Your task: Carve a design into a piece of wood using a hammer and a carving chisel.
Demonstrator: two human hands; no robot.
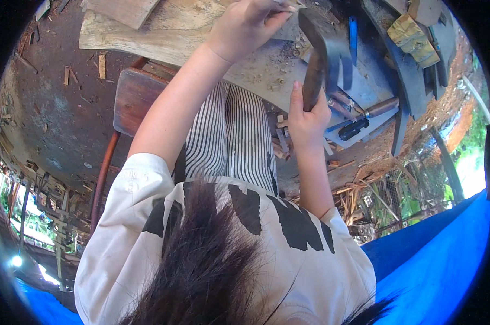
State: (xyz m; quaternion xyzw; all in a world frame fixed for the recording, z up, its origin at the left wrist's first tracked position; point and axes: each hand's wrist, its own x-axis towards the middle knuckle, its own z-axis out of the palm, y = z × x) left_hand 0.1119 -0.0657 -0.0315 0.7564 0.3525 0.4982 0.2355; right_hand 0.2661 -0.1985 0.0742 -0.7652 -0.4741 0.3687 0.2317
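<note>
My right hand (309, 122) is wrapped round the brown handle of a claw hammer (313, 81). The hammer is raised, its dark head at the top, slightly blurred, with the forked claw on the right. My left hand (245, 27) reaches over the pale wooden slab (163, 33), close to the hammer head. Thumb and fingers are pinched together at the top edge of the view. Whatever small thing they hold is too small to make out, and part of the fingers is cut off.
A worn board (123, 10) lies on the slab. Right of the hammer are a blue tool (353, 40), a wooden-handled tool (382, 107) and a black-handled tool (354, 129). A yellowish wood block (413, 39) sits further right. A red-brown chair (136, 103) stands left of my legs.
</note>
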